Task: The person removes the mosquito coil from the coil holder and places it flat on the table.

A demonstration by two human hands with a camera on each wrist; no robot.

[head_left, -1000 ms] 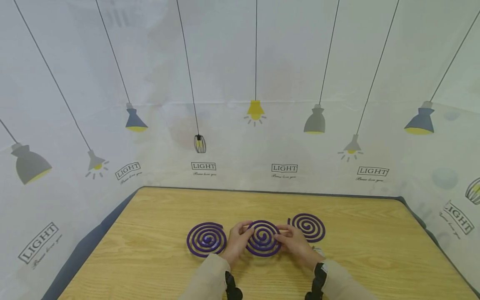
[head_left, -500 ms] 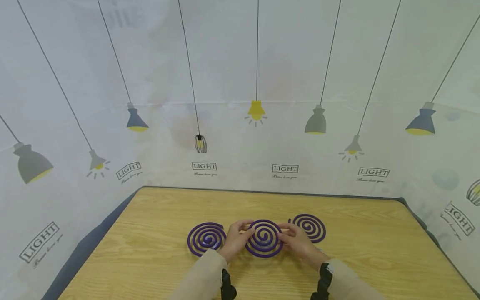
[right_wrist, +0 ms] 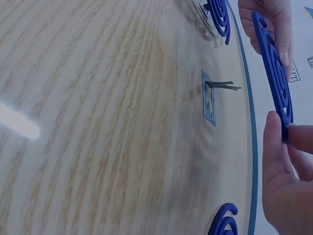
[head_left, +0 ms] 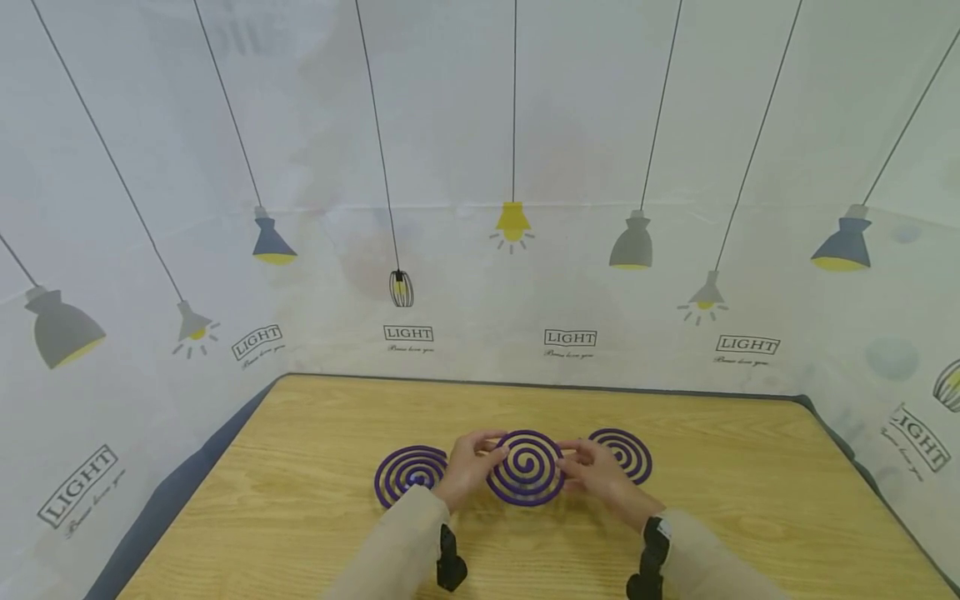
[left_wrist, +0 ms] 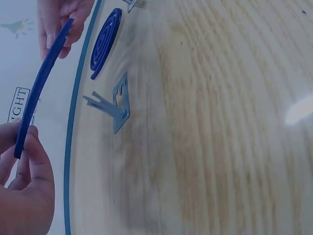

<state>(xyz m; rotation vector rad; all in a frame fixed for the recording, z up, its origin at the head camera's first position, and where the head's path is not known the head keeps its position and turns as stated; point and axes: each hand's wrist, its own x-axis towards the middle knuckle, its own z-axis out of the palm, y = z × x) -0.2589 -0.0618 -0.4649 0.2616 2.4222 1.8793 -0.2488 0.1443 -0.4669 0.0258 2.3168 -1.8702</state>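
Left hand (head_left: 467,469) and right hand (head_left: 602,479) pinch opposite edges of purple spiral coil (left_wrist: 40,78), held above wooden table (head_left: 300,517) and metal stand (left_wrist: 119,113). Wall sheet (head_left: 450,133) repeats boxed "LIGHT" (head_left: 571,337); script (head_left: 568,354) underneath ends "love you", first word unclear.

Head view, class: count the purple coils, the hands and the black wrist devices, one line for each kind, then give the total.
Coils: 3 (left coil, held coil, right coil)
Hands: 2 (left hand, right hand)
Devices: 2 (left device, right device)
Total: 7

purple spiral coil (head_left: 528,462); raised, edges pinched by left hand (head_left: 467,468), right hand (head_left: 597,476)
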